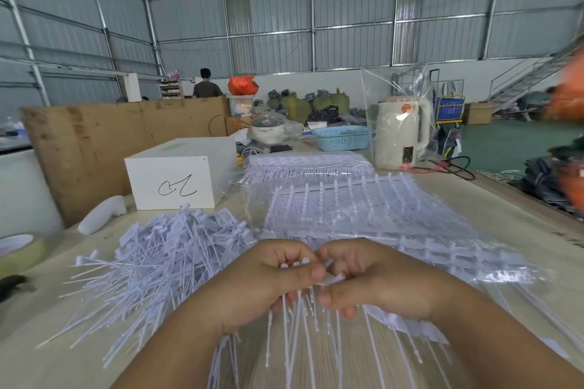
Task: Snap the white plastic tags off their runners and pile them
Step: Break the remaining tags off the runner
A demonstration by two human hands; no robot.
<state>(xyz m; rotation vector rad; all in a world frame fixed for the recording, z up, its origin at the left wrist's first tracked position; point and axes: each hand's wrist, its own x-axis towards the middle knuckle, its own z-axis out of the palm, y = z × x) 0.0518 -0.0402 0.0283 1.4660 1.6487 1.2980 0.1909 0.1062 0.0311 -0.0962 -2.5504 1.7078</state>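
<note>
My left hand (268,284) and my right hand (373,281) meet at the table's near middle, both gripping one strip of white plastic tags (303,325) by its runner. The tags' thin tails hang down below my fingers. To the left lies a wide loose pile of snapped-off tags (151,262). Beyond my hands, stacks of tag strips on runners (363,208) lie in clear plastic wrap, with another stack (306,164) farther back.
A white box with a scribble (180,177) stands at the back left, with a brown board (104,142) behind it. A cream kettle in a clear bag (401,136) and a blue basket (343,137) stand farther back. A tape roll (19,249) lies at the left edge. A person stands far off.
</note>
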